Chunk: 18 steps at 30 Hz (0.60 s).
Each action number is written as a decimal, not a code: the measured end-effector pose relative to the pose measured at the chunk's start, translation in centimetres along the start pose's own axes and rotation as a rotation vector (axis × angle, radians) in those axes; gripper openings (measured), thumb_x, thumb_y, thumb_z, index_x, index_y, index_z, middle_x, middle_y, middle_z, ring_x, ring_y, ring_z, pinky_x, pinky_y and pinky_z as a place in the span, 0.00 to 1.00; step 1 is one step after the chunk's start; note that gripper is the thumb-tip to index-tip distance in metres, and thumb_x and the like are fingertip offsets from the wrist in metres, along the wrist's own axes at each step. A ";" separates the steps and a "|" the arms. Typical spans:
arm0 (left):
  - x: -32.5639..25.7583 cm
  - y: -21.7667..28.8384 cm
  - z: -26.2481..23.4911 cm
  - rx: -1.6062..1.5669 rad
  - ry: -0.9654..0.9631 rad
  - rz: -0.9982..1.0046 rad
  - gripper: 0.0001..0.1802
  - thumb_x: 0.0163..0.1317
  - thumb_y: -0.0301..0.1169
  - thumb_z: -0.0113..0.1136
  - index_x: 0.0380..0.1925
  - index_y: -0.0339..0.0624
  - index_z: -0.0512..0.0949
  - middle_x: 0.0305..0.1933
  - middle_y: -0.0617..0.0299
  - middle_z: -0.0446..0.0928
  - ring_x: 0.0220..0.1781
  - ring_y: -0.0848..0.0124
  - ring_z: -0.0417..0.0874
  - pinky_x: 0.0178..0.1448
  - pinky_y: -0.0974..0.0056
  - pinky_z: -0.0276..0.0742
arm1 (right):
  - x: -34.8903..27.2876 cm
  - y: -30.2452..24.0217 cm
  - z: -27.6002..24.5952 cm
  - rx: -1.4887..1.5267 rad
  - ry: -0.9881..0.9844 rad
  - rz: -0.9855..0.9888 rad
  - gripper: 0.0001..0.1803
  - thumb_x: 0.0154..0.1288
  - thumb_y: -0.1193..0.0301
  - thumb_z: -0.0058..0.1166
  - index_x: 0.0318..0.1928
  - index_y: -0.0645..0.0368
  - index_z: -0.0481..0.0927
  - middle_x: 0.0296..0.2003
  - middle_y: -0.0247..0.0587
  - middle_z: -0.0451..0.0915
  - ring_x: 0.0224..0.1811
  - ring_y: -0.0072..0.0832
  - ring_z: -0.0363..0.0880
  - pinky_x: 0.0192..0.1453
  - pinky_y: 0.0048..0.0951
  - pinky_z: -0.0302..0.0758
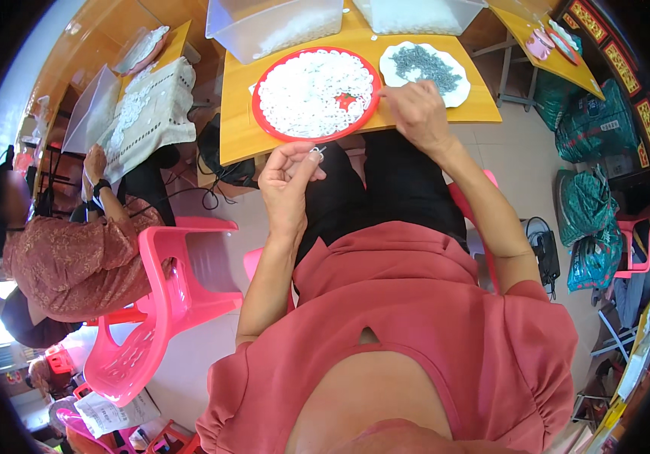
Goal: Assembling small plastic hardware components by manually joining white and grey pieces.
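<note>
My left hand (286, 181) is just in front of the table edge. Thumb and forefinger pinch a small white plastic ring-shaped piece (315, 151), and a thin grey bit shows at it. My right hand (419, 115) is over the front edge between the two dishes, its fingers curled in; whatever they may hold is hidden. Beyond my left hand lies a round red tray (262, 121) heaped with small white pieces (306, 91). To its right, a white scalloped plate (457, 92) carries a pile of small dark grey pieces (425, 64).
Two clear plastic bins (238, 34) stand at the back of the yellow table (484, 106). At left, a person (83, 242) works at another table beside a pink plastic chair (162, 303). Green bags (586, 200) line the right side, near a black corded item (543, 250) on the floor.
</note>
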State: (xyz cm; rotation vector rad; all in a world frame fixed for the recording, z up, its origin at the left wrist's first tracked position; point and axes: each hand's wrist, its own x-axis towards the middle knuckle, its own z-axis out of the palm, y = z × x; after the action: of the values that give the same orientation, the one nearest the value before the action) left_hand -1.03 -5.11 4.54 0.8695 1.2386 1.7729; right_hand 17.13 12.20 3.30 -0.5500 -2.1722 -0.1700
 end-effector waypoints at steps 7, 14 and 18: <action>0.0 0.0 0.2 -0.017 0.022 0.006 0.10 0.56 0.21 0.59 0.39 0.35 0.75 0.31 0.59 0.79 0.26 0.78 0.76 0.33 0.75 0.70 | 0.6 1.6 -1.0 -0.140 0.081 -0.080 0.07 0.51 0.77 0.56 0.34 0.57 0.78 0.22 0.35 0.75 0.25 0.29 0.73 0.37 0.31 0.66; -0.4 0.2 0.2 -0.008 0.032 0.024 0.11 0.56 0.22 0.60 0.39 0.35 0.75 0.33 0.59 0.79 0.28 0.78 0.79 0.35 0.77 0.71 | 1.9 -6.1 -1.4 1.242 -0.112 0.942 0.13 0.55 0.75 0.59 0.41 0.65 0.78 0.31 0.35 0.81 0.28 0.17 0.76 0.34 0.18 0.72; -0.3 0.5 0.6 -0.046 0.013 0.032 0.11 0.56 0.22 0.60 0.39 0.34 0.75 0.33 0.59 0.79 0.29 0.77 0.79 0.34 0.77 0.71 | 2.5 -8.8 -2.2 1.481 -0.197 1.040 0.13 0.55 0.76 0.59 0.42 0.65 0.77 0.30 0.37 0.81 0.31 0.17 0.77 0.38 0.17 0.71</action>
State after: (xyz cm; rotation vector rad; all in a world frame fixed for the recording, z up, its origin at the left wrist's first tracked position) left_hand -0.49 -5.28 5.17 0.8569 1.1930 1.8279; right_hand 13.49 4.44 7.26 -0.6602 -1.3282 1.8834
